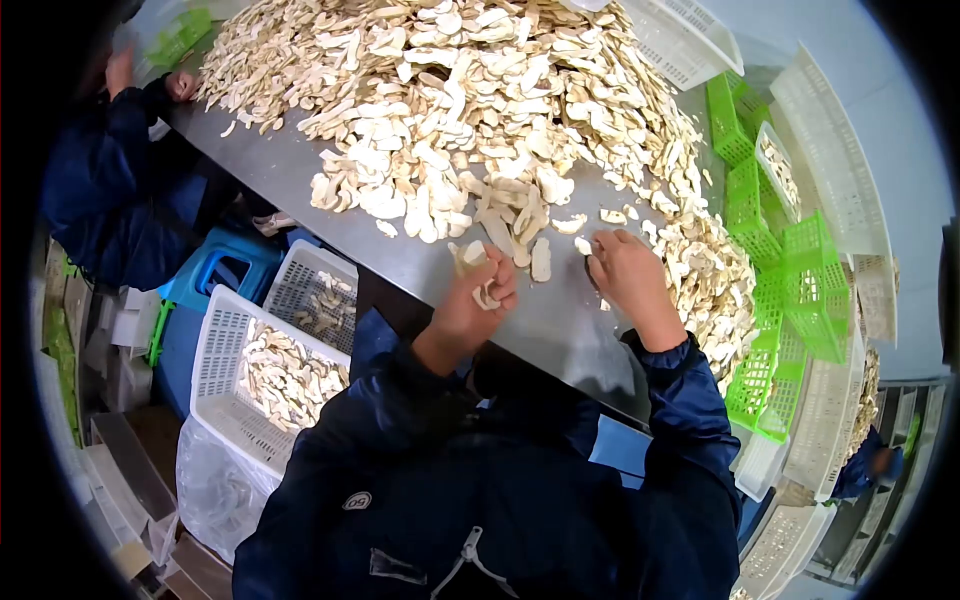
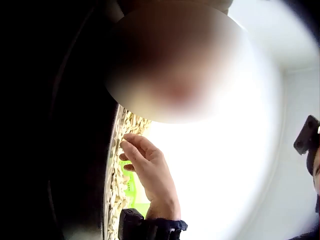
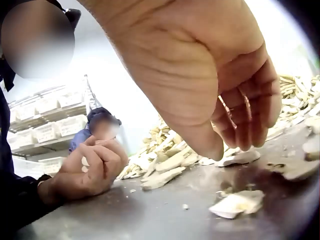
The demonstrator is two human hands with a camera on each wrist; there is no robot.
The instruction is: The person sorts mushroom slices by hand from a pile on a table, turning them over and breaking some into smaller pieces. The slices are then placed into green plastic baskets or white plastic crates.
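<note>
Pale dried mushroom slices (image 1: pixel 430 110) lie heaped across a metal table (image 1: pixel 400 265). My left hand (image 1: pixel 475 300), at the table's near edge, curls its fingers round a few mushroom slices (image 1: pixel 467 257) that show above and between the fingers. To its right, my right hand (image 1: pixel 630 275) reaches down over the tabletop, fingers bent loosely. In the right wrist view its thumb and fingertips hang right at one flat slice (image 3: pixel 240 158), while a broken slice (image 3: pixel 237 204) lies nearer the camera. Several darker slices (image 1: pixel 515 212) sit in front of my hands.
White baskets (image 1: pixel 215 370) with slices stand low at left, beside a blue stool (image 1: pixel 225 265). Green baskets (image 1: pixel 755 210) and white crates (image 1: pixel 835 150) line the right side. Another person's sleeve (image 1: pixel 110 190) is at the table's far left.
</note>
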